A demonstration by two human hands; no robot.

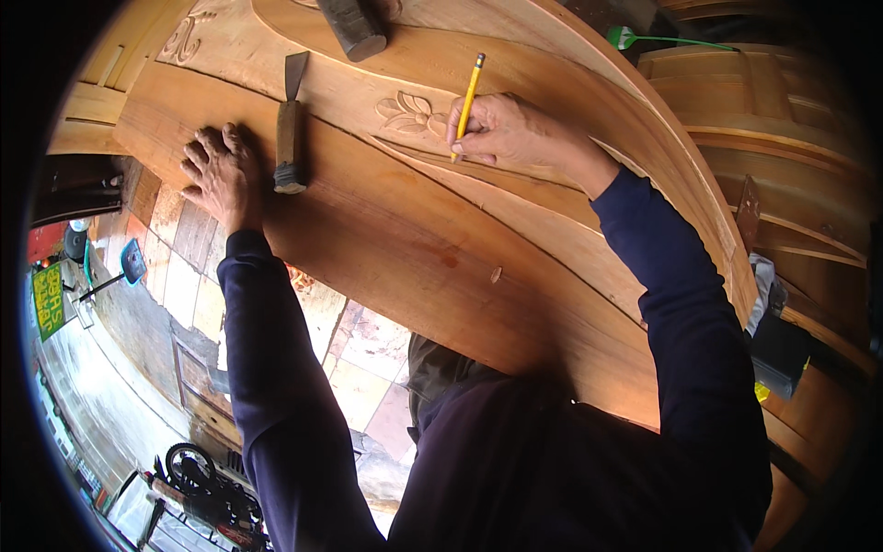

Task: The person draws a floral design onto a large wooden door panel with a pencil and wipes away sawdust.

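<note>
My right hand (497, 131) pinches a yellow pencil (469, 99), its tip down near the carved wood beside a flower relief (410, 114). Fingers spread, my left hand (221, 175) lies flat on the smooth plank (386, 239) that runs along the near side of the carved panel (543, 198). Between the two hands lies a chisel (290, 129) with a wooden handle and a flared blade pointing away from me. A dark, cylindrical wooden piece (352, 29), perhaps a mallet, rests on the panel at the far edge; its other end is out of view.
Wooden panels (754, 110) are stacked to the right, with a green-headed brush (623, 37) above them. A black box (780, 357) sits beside my right arm. At lower left are a tiled floor (184, 267), a blue dustpan (133, 261) and a motorcycle (207, 488).
</note>
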